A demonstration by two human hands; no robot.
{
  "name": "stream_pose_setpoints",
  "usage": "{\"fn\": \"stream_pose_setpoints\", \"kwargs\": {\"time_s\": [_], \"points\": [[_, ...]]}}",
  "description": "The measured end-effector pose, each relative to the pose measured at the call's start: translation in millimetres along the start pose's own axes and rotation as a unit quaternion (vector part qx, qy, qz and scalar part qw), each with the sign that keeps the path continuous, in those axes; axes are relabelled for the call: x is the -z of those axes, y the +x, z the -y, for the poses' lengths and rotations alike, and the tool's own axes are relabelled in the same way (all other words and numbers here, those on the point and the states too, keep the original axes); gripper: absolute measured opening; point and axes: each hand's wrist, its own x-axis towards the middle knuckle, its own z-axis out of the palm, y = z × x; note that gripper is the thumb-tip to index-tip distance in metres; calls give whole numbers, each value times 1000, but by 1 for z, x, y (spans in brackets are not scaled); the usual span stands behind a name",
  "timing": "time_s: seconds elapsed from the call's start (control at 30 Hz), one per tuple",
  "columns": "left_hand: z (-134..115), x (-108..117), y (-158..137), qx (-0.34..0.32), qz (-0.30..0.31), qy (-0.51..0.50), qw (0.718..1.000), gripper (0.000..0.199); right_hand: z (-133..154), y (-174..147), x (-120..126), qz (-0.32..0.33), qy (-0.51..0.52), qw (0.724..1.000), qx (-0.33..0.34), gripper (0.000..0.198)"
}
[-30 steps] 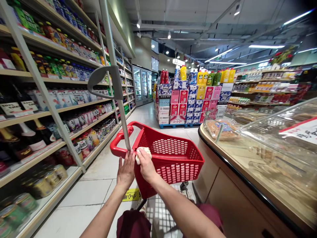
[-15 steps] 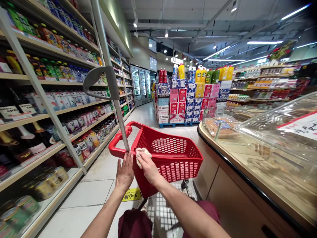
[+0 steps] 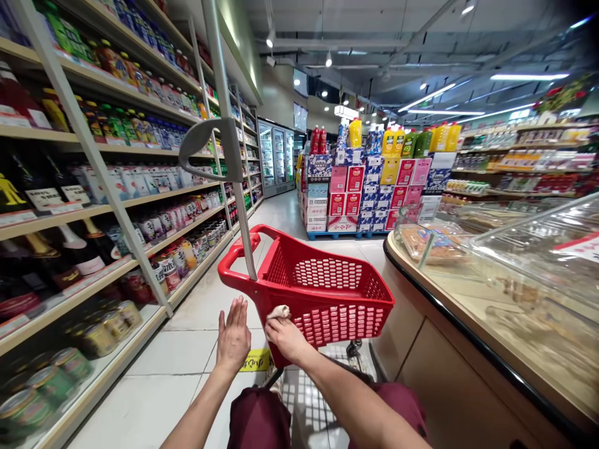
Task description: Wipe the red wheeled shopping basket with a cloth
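Observation:
In front of my knees stands a red shopping basket cart point(image 3: 327, 300) with slotted plastic sides. A metal pole point(image 3: 246, 234) rises at its left end and carries a grey loop handle point(image 3: 229, 149). My right hand point(image 3: 287, 340) presses a crumpled whitish cloth point(image 3: 279, 312) against the near side of the basket, close to its left corner. Beside the basket, below its red handle bar point(image 3: 234, 277), my left hand point(image 3: 234, 340) is held up with fingers stretched out, holding nothing. A gap shows between it and the basket.
Shelves of bottles and cans point(image 3: 105, 218) line the left side. A glass-topped wooden counter point(image 3: 437, 324) stands close on the right. Further ahead are stacked drink cartons point(image 3: 360, 193) and glass-door coolers point(image 3: 276, 156). A yellow floor sign point(image 3: 257, 360) lies under the cart.
My right hand has slid the cloth down from the top rim to the basket's side. My left hand has come off the base of the pole. The view has shifted slightly left.

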Motion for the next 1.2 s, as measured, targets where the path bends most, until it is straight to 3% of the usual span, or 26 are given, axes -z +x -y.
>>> {"fn": "stream_pose_setpoints", "kwargs": {"time_s": [0.13,0.2,0.27,0.4,0.47,0.53,0.6,0.67,0.77,0.83,0.9,0.97,1.03,1.1,1.2], "points": [[5,7,-1,87,-8,-136,987,56,10,20,17,-32,84,995,-32,21],[-2,15,8,157,-10,-269,950,53,17,44,33,-76,201,972,-91,23],[-15,24,19,241,4,-426,872,54,23,59,48,-108,346,911,-197,26],[-45,33,29,360,96,-648,664,47,24,54,63,-113,532,742,-391,30],[-53,34,27,391,114,-674,616,39,19,46,65,-125,574,685,-431,29],[-54,35,24,404,105,-689,593,33,14,41,65,-117,597,655,-448,29],[-53,36,22,409,119,-710,560,27,11,38,67,-116,574,672,-454,28],[-52,38,20,432,150,-720,523,23,11,34,67,-155,491,742,-430,27],[-53,35,16,463,147,-724,490,24,19,25,66,-165,383,852,-318,33],[-51,30,9,467,126,-718,500,26,26,18,65,-110,382,882,-253,37],[-46,26,1,479,111,-683,540,31,30,13,64,-92,391,876,-265,36],[-40,25,-5,482,105,-659,567,41,31,13,63,-103,406,845,-333,30],[-39,28,-7,456,143,-686,549,48,27,16,63,-98,431,810,-385,25],[-43,32,-4,434,200,-710,517,41,24,18,63,-97,437,801,-397,25],[-54,37,0,453,210,-716,488,32,22,13,61,-90,381,852,-346,32]]}}
